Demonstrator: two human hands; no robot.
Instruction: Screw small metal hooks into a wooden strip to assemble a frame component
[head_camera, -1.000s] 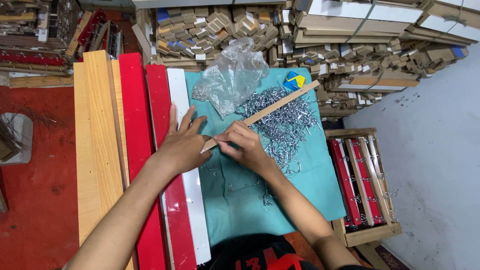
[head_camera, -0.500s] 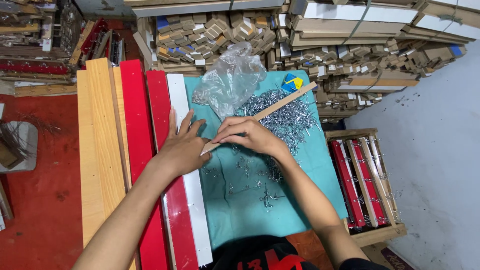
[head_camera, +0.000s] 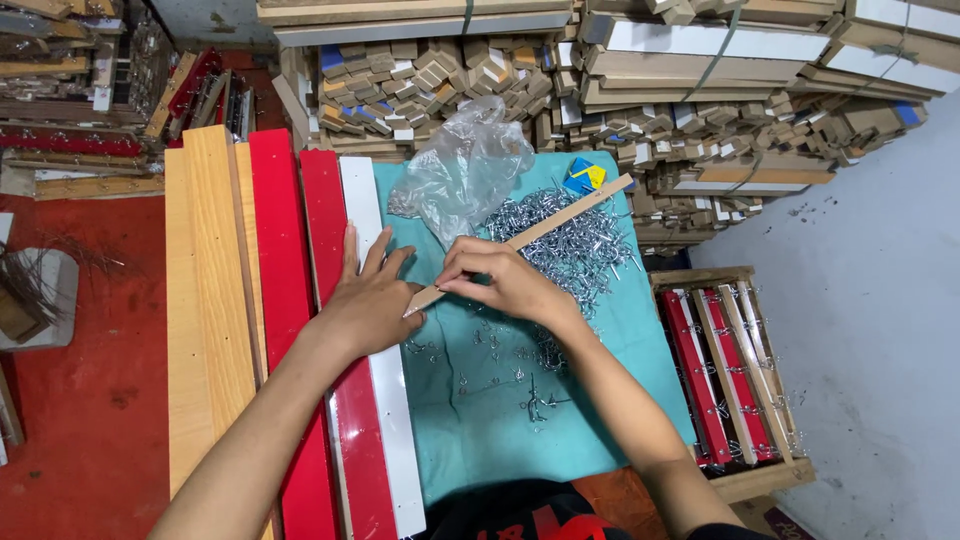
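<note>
R hand (head_camera: 505, 283): fingertips pinched shut at near end of thin wooden strip (head_camera: 540, 228), apparently on a small metal hook, too small to confirm; thumb and index meet right on the wood. L hand (head_camera: 372, 300): fingers spread flat, palm down, bracing the strip's near tip where it meets the white slat (head_camera: 385, 350); not gripping, just pressing. Strip: pale wood, lies diagonal across teal cloth (head_camera: 480, 430), far end pointing up-right toward a small blue/yellow item (head_camera: 585, 176); mid-length rests over pile of metal hooks (head_camera: 575, 245). No hooks visibly seated along the strip's exposed length, so judged early on this piece: fitting at near end only, rest of length left to do. Loose hooks scattered on cloth nr the wrists, main heap just beyond R hand, plenty of stock left. Clear plastic bag (head_camera: 465, 170), crumpled, at cloth's far edge, touching the heap. L of cloth: red slats (head_camera: 285, 300) and plain wood planks (head_camera: 205, 300) side by side, lengthwise, no hardware seen on them, judged blanks/pending. R of cloth, lower level: wooden crate (head_camera: 735, 370) holding red and wood strips with hooks along their edges, judged finished pcs, several in there. Beyond: stacked bundles of strips and small wood blocks (head_camera: 430, 90), strapped. Floor red at L, grey at R.
</note>
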